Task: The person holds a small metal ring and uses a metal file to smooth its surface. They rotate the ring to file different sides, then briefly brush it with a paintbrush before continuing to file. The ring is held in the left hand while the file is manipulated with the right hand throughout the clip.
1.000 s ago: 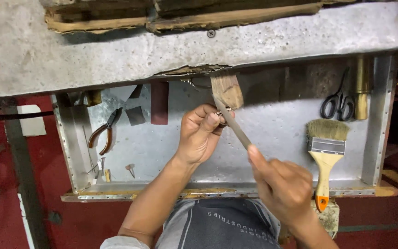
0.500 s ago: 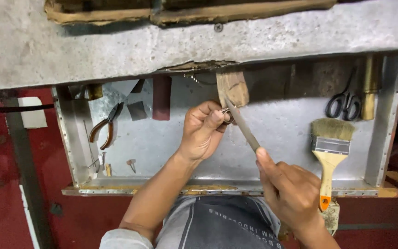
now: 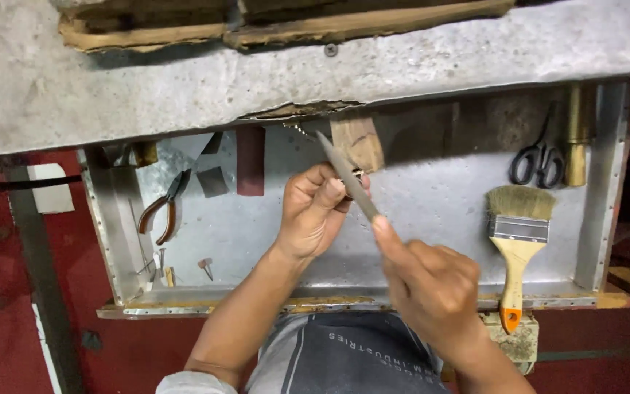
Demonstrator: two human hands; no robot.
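Filing in progress: right hand point(image 3: 432, 288) grips a metal file point(image 3: 348, 179) laid across a small, indistinct piece pinched in left hand point(image 3: 315, 211) fingers, apparently unfinished.

In the open metal drawer tray point(image 3: 432, 211) at frame centre, red-handled pliers point(image 3: 163, 208) lie far left, a wooden-handled flat paintbrush point(image 3: 517, 237) right, black-handled scissors point(image 3: 537, 157) upper right, both hands between them.

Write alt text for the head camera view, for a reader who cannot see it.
Over an open metal tray, the right hand works a slim grey file across a small piece pinched in the left hand against a wooden peg. Pliers lie left; a paintbrush and scissors lie right.
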